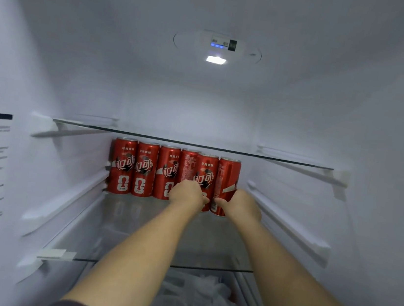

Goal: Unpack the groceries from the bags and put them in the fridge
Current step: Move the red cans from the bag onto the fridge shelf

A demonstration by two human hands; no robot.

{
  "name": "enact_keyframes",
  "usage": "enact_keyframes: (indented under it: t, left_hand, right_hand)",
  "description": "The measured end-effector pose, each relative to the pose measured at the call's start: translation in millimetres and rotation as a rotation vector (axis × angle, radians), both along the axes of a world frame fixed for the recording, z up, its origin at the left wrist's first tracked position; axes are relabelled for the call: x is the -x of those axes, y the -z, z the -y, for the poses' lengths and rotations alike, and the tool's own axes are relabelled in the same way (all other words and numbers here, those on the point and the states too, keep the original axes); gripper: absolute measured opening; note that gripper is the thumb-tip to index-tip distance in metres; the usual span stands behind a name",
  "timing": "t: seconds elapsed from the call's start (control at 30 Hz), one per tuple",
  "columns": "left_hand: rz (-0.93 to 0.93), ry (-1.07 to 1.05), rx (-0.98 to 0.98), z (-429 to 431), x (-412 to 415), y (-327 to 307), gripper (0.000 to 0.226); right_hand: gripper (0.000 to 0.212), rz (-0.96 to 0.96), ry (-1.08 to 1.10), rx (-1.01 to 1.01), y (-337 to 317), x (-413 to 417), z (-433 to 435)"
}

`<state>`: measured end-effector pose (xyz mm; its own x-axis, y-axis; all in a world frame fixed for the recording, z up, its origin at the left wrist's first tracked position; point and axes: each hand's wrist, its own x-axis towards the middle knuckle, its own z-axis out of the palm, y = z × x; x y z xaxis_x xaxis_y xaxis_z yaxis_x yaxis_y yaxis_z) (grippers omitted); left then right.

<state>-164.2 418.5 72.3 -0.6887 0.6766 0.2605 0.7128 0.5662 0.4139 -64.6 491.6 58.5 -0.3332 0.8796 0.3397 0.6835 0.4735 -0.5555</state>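
Several tall red cola cans (145,168) stand in a row at the back of a glass fridge shelf (134,231). My left hand (186,194) grips the fifth can (206,171) low on its side. My right hand (241,204) is wrapped around the rightmost can (227,174), which leans slightly. Both arms reach deep into the fridge. The lower parts of those two cans are hidden behind my hands.
Another glass shelf (196,145) lies just above the can tops. White rails (289,226) line both side walls. Below the cans' shelf lies a white plastic bag (192,298). A lit lamp and control panel (218,52) sit in the ceiling.
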Motion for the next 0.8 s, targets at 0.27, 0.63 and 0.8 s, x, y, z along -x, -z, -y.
enact_keyframes:
  t: [0.27,0.63,0.8]
  left_hand:
    - [-0.089,-0.009,0.05,-21.0,7.0,3.4,0.044]
    - [-0.105,0.069,-0.094,-29.5,15.5,15.1,0.03]
    - [-0.015,0.169,-0.236,-28.7,16.9,15.2,0.024]
  right_hand:
    - [0.05,0.149,0.048,-0.143,-4.5,6.2,-14.7]
    - [0.029,-0.013,-0.095,-0.122,12.3,10.4,-38.5]
    - [0.018,-0.064,-0.162,-0.102,12.5,14.7,-42.6]
